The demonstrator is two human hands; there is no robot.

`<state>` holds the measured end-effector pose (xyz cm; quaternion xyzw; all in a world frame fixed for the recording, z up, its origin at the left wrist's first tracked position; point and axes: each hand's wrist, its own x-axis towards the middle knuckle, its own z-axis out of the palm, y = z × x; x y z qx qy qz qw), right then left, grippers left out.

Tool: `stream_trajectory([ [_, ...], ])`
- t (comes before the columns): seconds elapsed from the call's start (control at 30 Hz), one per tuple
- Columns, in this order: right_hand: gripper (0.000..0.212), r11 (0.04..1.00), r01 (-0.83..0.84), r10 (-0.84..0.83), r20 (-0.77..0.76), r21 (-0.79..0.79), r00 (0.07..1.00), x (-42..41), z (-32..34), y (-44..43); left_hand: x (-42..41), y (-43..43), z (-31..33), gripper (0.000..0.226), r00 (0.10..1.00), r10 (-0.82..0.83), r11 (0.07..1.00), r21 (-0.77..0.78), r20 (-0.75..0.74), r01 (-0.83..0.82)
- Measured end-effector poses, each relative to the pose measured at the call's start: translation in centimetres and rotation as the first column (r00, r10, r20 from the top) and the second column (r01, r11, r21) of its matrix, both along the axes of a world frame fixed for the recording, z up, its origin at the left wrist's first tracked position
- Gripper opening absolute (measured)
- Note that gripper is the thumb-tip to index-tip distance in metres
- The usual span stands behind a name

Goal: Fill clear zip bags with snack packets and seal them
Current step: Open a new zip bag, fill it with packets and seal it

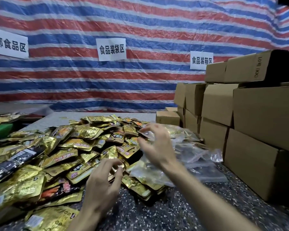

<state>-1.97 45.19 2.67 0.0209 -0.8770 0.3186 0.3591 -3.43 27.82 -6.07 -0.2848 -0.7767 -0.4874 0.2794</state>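
Observation:
A big heap of gold snack packets (83, 144) covers the left and middle of the speckled table (157, 214). Clear zip bags (195, 157), some with packets inside, lie crumpled to the right of the heap. My left hand (105, 185) hovers at the heap's near edge, its thumb and fingers curled around a gold packet (123, 164); whether they grip it is unclear. My right hand (155, 145) is blurred, fingers spread and bent, just above the clear bags, with clear film by its fingertips.
Stacked cardboard boxes (250, 114) wall off the right side of the table. A striped tarp with white paper signs (112, 49) hangs behind. Dark long packets (15, 160) lie at the left, by a green tray (0, 130).

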Motion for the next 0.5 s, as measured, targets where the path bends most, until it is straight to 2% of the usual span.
stream_trajectory([
  [0.1, 0.006, 0.96, -0.191, 0.176, -0.092, -0.203, 0.98, 1.3, -3.5, -4.0, -0.6, -0.8, -0.2, 0.012, 0.999, 0.029, 0.999, 0.045, 0.027, -0.03],
  [0.23, 0.006, 0.913, -0.304, 0.257, -0.195, -0.271, 0.947, 1.7, -6.3, -5.8, -1.7, -1.7, -0.7, 0.016, 0.995, 0.05, 0.989, 0.135, 0.082, -0.061],
  [0.37, 0.015, 0.876, -0.401, 0.391, -0.092, -0.268, 0.916, 2.0, -6.9, -5.5, -1.1, -2.3, 0.0, 0.027, 0.994, 0.031, 0.986, 0.159, 0.109, -0.048],
  [0.43, 0.022, 0.868, -0.421, 0.432, -0.018, -0.263, 0.902, 2.2, -7.1, -4.9, -0.5, -2.9, 0.8, 0.031, 0.997, 0.024, 0.994, 0.107, 0.069, -0.031],
  [0.5, 0.026, 0.847, -0.445, 0.469, 0.017, -0.291, 0.883, 2.4, -7.3, -4.5, 0.1, -4.2, 1.6, 0.025, 0.999, 0.04, 0.999, 0.005, 0.009, -0.04],
])
